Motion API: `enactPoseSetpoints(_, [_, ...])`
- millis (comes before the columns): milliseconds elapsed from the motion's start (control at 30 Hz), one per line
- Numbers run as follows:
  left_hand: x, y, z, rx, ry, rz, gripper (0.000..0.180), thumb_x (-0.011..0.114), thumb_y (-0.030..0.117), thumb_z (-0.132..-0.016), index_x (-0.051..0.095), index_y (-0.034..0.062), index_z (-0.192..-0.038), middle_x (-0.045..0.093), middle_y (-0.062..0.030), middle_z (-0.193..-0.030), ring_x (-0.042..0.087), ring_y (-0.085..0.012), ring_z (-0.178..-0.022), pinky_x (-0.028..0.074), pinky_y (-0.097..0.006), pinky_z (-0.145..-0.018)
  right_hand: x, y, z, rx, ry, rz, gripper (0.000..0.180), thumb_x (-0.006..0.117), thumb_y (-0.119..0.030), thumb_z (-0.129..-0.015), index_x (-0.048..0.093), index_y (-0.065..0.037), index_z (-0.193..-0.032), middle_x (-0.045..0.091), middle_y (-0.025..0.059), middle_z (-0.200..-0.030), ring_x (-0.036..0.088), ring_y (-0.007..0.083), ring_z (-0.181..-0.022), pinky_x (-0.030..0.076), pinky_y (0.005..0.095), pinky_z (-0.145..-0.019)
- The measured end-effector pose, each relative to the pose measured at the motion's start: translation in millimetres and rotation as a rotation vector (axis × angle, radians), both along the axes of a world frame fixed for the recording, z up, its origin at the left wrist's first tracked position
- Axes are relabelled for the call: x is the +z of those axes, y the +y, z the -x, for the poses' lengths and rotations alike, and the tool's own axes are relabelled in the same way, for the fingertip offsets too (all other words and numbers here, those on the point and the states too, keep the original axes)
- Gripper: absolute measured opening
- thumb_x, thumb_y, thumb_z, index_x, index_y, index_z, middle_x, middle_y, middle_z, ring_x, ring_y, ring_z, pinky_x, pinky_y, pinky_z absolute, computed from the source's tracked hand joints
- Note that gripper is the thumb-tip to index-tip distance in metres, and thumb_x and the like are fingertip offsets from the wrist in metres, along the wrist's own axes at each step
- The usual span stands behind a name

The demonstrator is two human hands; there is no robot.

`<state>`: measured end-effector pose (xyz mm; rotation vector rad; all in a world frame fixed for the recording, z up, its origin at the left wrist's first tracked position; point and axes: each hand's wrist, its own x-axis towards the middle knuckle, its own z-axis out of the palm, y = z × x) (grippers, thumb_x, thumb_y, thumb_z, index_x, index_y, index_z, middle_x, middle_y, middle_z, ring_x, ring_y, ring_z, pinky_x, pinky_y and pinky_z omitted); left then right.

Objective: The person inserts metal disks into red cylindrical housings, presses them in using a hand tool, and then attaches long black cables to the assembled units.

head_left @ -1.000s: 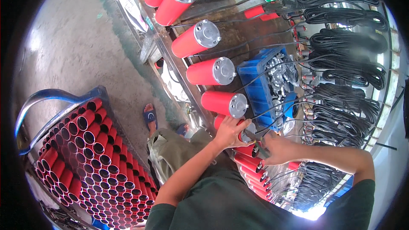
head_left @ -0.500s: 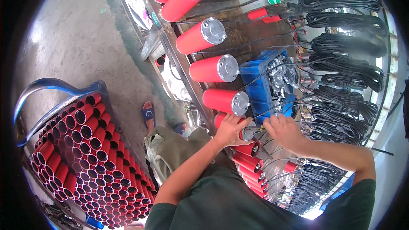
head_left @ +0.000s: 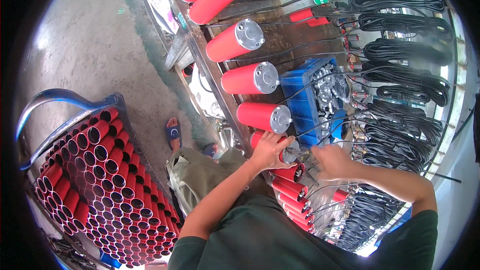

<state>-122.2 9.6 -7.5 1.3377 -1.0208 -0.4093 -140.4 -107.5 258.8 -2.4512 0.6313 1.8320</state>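
My left hand [head_left: 270, 151] wraps round a red cylinder [head_left: 257, 138] with a silver metal end cap [head_left: 290, 151], its thumb beside the cap. Just right of that cap is my right hand [head_left: 332, 162], its fingers curled and slightly blurred; what they grip is hidden. Farther along the bench lies a row of similar red cylinders with capped ends, the nearest one [head_left: 257, 115] just beyond my left hand. On the near side, a red cylinder [head_left: 287, 172] shows an uncapped end, with several more [head_left: 290, 188] behind it.
A blue bin [head_left: 300, 101] of silver metal caps [head_left: 325, 90] stands right of the row. Coiled black cables [head_left: 405, 52] line the bench's right side, their leads crossing toward the cylinders. At left, a cart with a blue handle [head_left: 55, 95] carries many stacked red tubes [head_left: 107, 170].
My right hand has moved slightly down and away from the metal cap, and its fingers have shifted. My left hand stays on the same cylinder. The whole view has shifted slightly.
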Motion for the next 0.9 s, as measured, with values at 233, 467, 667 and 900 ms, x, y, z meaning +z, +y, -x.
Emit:
enactPoseSetpoints(233, [-0.9, 0.1, 0.3, 0.02, -0.005, 0.026, 0.085, 0.096, 0.048, -0.06, 0.067, 0.0114, -0.131, 0.067, -0.0108, -0.122, 0.065, -0.0326, -0.114, 0.048, -0.047, -0.102, -1.4, 10.9, -3.5, -0.458, 0.024, -0.183, 0.025, 0.07, -0.019, -0.089, 0.059, -0.006, -0.107, 0.064, 0.0091, -0.093, 0.062, 0.0161, -0.072, 0.053, 0.0327, -0.062])
enactPoseSetpoints(467, [2.5, 1.2, -0.2, 0.01, 0.008, 0.023, 0.088, 0.097, 0.046, -0.057, 0.067, 0.0117, -0.132, 0.066, -0.0108, -0.122, 0.064, -0.0335, -0.115, 0.048, -0.047, -0.101, -13.7, -13.1, 27.1, -0.376, -0.133, -0.177, 0.016, 0.072, -0.011, -0.084, 0.064, -0.008, -0.098, 0.06, 0.0037, -0.074, 0.058, 0.014, -0.062, 0.048, 0.0299, -0.055])
enactPoseSetpoints(667, [2.0, 1.1, 0.7, -0.006, -0.003, 0.03, 0.09, 0.099, 0.044, -0.055, 0.066, 0.012, -0.132, 0.066, -0.0109, -0.123, 0.063, -0.0349, -0.115, 0.048, -0.049, -0.099, -14.1, 9.3, 33.6, -2.09, 0.209, -0.509, 0.025, 0.072, -0.015, -0.089, 0.063, -0.007, -0.11, 0.059, -0.0016, -0.083, 0.048, 0.0033, -0.066, 0.029, 0.0201, -0.05])
enactPoseSetpoints(900, [23.0, 8.0, -9.8, -0.019, 0.112, 0.027, 0.078, 0.094, 0.042, -0.067, 0.065, 0.0101, -0.132, 0.067, -0.0128, -0.131, 0.062, -0.0379, -0.12, 0.043, -0.05, -0.105, 22.4, -17.1, 76.2, -0.316, -0.37, -0.021, 0.054, 0.08, -0.015, -0.075, 0.056, 0.0, -0.122, 0.063, 0.0182, -0.11, 0.065, 0.0378, -0.106, 0.053, 0.0469, -0.089])
